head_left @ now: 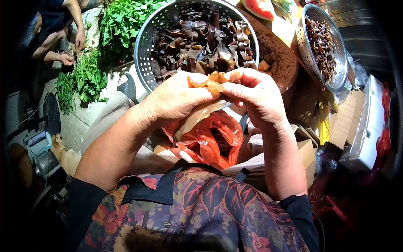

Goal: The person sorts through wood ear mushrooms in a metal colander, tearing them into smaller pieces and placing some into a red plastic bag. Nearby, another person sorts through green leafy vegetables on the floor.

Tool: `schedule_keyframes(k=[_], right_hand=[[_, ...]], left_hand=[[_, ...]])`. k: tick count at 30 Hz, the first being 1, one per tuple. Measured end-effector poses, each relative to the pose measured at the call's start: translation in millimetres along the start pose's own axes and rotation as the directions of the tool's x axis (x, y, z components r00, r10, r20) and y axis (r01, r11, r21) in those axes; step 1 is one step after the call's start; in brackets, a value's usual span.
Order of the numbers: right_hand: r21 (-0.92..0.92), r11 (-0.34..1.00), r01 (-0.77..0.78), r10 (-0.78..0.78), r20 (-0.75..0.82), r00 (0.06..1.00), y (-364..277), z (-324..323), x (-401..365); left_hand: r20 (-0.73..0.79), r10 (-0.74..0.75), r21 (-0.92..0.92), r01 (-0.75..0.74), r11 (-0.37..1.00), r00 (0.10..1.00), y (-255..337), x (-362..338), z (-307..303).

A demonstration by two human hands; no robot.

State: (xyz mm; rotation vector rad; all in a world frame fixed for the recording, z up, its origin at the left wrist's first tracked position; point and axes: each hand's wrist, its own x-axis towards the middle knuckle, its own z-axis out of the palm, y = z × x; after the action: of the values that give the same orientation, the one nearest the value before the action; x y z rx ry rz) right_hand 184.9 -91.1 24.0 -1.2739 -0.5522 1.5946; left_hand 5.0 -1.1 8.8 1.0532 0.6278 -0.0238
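Observation:
Between my two hands is a piece of wood ear mushroom (215, 87), amber where the light passes through it. My left hand (174, 98) grips it between thumb and fingers. My right hand (258, 94) pinches its other side with thumb and forefinger. A paler brown flap (197, 119) hangs beneath my left hand. Just beyond my fingers, a large perforated metal colander (144, 52) holds a heap of dark wood ear mushrooms (201, 42). Below my hands, a red plastic bag (214, 140) lies in my lap, its top crumpled and gaping.
At the right, a second colander (341, 63) of darker pieces leans tilted. A brown round board (281, 63) is behind my right hand, with cut watermelon (258, 8) beyond. Leafy greens (121, 27) lie at left, where another person's hands (67, 58) hold stems. A white box (367, 126) stands right.

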Motion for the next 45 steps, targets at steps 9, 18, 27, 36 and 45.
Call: schedule_keyframes(k=[9,18,27,36,45], right_hand=[[0.031,1.0,-0.005,0.008,-0.089,0.996,5,-2,2],[0.065,0.99,0.124,-0.103,-0.262,0.96,9,1,6],[-0.207,0.901,0.381,-0.434,-0.453,0.779,-17,-39,9],[-0.457,0.88,0.13,-0.266,-0.246,0.932,-22,-27,4],[-0.137,0.969,0.206,-0.23,-0.199,0.953,14,5,2]], left_hand=[[-0.03,0.035,-0.009,-0.036,0.999,0.999,1,0,1],[-0.099,-0.004,0.026,0.006,1.0,0.995,9,0,3],[-0.167,0.109,-0.094,-0.126,0.988,0.98,-2,1,-2],[-0.2,0.176,-0.163,-0.209,0.964,0.964,3,3,8],[-0.155,-0.001,-0.019,-0.002,1.0,0.988,7,5,10]])
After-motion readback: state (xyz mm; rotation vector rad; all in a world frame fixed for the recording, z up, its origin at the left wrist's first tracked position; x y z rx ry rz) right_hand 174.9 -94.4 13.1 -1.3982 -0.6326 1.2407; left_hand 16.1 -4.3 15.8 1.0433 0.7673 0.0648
